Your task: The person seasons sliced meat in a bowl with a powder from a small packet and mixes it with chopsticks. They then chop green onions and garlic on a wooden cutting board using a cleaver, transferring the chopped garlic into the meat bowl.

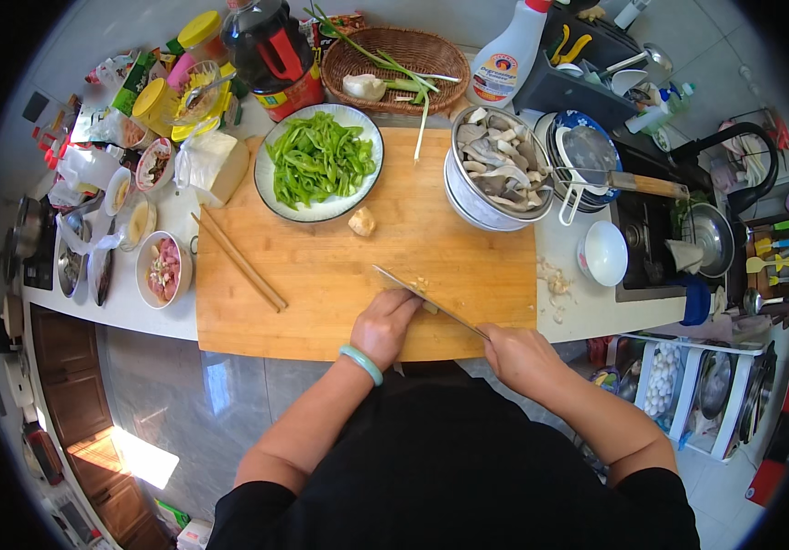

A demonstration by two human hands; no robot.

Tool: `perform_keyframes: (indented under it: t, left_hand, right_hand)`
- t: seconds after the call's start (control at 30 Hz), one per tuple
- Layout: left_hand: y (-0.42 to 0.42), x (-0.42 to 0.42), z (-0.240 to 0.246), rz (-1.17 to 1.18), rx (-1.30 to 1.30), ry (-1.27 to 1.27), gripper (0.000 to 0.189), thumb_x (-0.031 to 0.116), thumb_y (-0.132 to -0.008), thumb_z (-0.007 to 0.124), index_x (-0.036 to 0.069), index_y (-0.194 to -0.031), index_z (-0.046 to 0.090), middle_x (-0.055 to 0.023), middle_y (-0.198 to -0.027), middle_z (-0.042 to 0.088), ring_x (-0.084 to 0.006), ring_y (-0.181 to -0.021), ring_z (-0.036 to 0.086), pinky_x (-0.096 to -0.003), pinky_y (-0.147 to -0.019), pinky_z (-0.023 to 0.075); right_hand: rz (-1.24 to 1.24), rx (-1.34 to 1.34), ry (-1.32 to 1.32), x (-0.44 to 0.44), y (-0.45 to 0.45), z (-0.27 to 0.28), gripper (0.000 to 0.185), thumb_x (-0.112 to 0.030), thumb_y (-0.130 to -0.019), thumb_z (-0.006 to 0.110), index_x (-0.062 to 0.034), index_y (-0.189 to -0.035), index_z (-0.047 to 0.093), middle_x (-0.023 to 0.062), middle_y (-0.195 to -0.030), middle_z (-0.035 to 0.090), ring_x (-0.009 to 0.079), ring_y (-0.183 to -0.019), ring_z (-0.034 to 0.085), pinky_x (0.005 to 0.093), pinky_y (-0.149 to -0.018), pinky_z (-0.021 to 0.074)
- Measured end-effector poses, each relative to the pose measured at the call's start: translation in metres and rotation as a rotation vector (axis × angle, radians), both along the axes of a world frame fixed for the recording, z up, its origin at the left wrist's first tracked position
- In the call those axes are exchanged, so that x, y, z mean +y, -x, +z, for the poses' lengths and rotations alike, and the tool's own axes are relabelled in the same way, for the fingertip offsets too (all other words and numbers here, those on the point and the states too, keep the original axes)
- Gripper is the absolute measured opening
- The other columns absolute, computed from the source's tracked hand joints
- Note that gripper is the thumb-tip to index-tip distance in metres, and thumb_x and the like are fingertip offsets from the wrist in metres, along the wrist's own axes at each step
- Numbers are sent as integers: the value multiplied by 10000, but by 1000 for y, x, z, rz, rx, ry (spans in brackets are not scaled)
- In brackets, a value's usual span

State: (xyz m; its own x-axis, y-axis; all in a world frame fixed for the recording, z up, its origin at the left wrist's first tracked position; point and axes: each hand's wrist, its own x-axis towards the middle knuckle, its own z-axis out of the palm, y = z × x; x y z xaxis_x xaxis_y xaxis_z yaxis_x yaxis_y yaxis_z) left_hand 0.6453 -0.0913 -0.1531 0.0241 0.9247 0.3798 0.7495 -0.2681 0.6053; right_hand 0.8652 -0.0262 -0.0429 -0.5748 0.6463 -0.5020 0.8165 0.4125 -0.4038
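My right hand [525,357] grips the handle of a kitchen knife [459,319], its blade slanting to the upper left just above the wooden cutting board [325,275]. Beside the blade, the bent fingers of my left hand [384,326] press on a small pale piece [430,308], perhaps garlic or ginger, partly hidden by the fingers and knife. Small chopped bits [420,282] lie on the blade's far side. A knob of ginger [362,221] rests near a plate [268,192] of sliced green peppers [322,159]. Wooden chopsticks [239,261] lie on the board's left.
Mushrooms fill a strainer [504,161] over a bowl at the back right. Garlic skins [558,283] and a white bowl [604,253] are right of the board. Tofu [219,168] and a bowl of meat [164,269] stand left. Behind are a wicker basket [349,51] and a sauce bottle [267,58].
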Motion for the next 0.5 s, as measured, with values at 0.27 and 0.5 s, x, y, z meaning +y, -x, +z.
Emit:
perform_keyframes:
  t: [0.27, 0.5]
  left_hand:
    - [0, -1, -6, 41, -21, -2, 283, -8, -775, 595, 21, -1042, 683, -112, -1057, 665, -280, -985, 636, -350, -824, 544]
    - [-2, -1, -7, 67, -26, -26, 263, -6, -768, 603, 41, -1011, 693, -103, -1026, 673, -273, -943, 645, -351, -783, 553]
  right_hand:
    - [17, 58, -8, -1, -14, 19, 216, -112, -905, 521, 20, -1044, 622, 248, -778, 651, 430, -743, 639, 499, -684, 515]
    - [-1, 67, -27, -1, 2, -7, 234, -116, -912, 515, 16, -1068, 629, 249, -754, 649, 434, -729, 639, 501, -679, 515]
